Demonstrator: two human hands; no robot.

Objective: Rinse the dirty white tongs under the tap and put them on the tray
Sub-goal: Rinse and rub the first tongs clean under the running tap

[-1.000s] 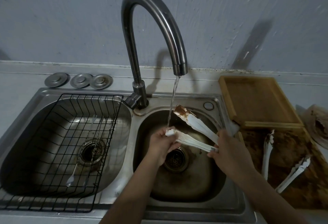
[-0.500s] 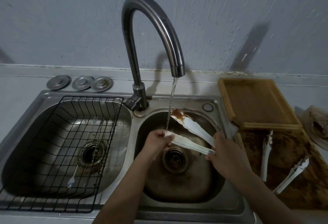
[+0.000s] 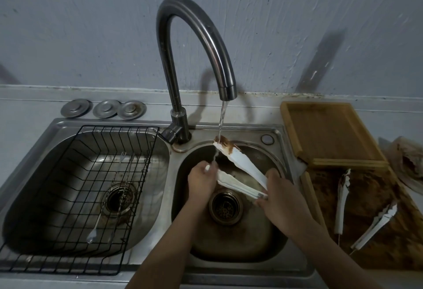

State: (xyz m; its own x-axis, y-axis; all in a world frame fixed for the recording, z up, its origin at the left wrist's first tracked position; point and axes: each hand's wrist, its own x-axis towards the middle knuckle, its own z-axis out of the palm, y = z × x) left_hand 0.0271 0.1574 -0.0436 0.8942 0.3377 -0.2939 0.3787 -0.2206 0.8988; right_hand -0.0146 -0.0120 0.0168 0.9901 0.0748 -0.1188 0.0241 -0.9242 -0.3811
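White tongs [image 3: 242, 166] spread open over the right sink basin [image 3: 231, 240]. My right hand [image 3: 282, 199] grips their hinge end. My left hand [image 3: 202, 180] holds the tip of the lower arm. The upper arm's tip, smeared brown, sits in the water stream from the tap [image 3: 227, 89]. A clean wooden tray [image 3: 325, 133] lies on the counter to the right of the sink.
A dirty wooden tray [image 3: 370, 229] at the right holds two more white tongs [image 3: 342, 199]. The left basin carries a black wire rack [image 3: 75, 188] with a fork and spoon below. Three metal sink plugs [image 3: 103, 108] lie behind it. A soiled bag [image 3: 409, 163] lies far right.
The tongs shifted so the upper, brown-stained tip is now under the stream instead of the lower tip. Both hands keep their hold.
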